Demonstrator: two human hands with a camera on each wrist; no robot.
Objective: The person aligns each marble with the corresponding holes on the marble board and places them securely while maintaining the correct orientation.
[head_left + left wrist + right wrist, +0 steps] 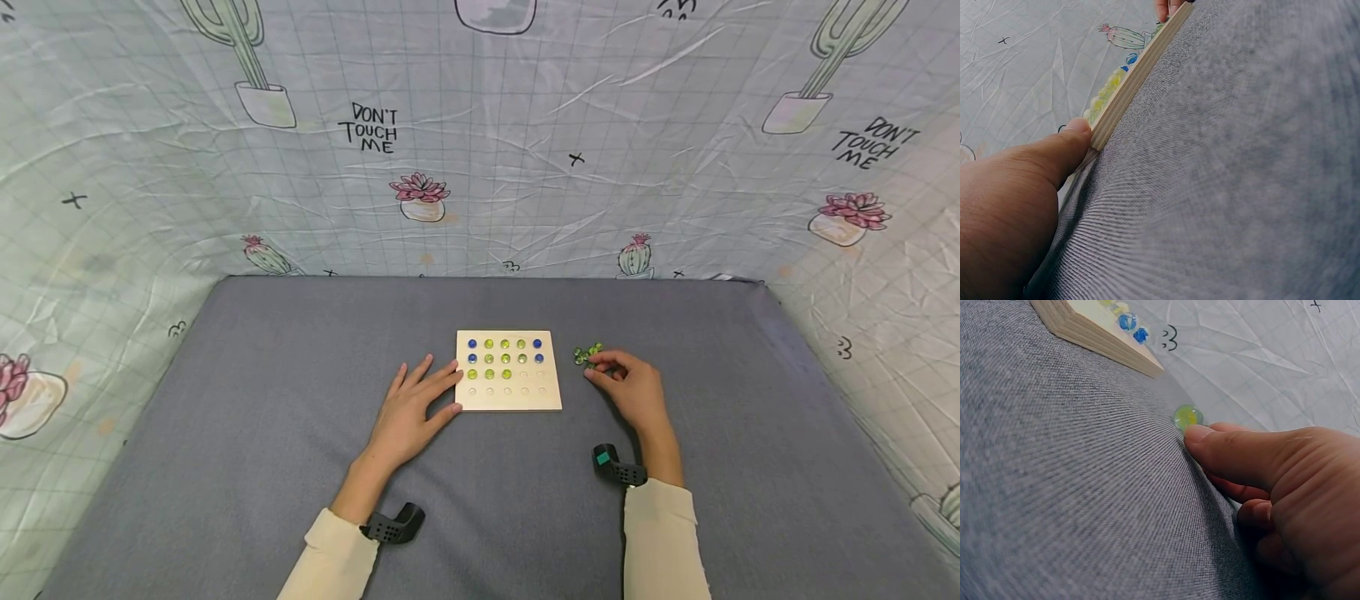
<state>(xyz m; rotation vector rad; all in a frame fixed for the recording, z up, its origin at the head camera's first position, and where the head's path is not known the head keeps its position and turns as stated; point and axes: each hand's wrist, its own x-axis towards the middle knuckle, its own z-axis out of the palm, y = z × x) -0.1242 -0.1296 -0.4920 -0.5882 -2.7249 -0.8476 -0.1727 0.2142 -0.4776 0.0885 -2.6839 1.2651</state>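
Note:
A pale wooden board point(507, 402) lies flat with rows of round hollows. Blue marbles point(537, 343) sit at both ends of its two back rows, with yellow-green marbles point(506, 358) between them. In the third row, three yellow-green marbles fill the left hollows; the front row is bare. My left hand point(411, 417) is spread out, thumb and fingertips against the board's left edge. Right of the board, my right hand point(632, 389) is at a small pile of green marbles point(581, 357). In the right wrist view its thumb and index finger pinch a green marble point(1187, 416).
Grey cloth point(300, 358) covers the table. Behind and at both sides hangs a pale curtain point(510, 108) printed with cacti. Each wrist carries a black camera band point(393, 525).

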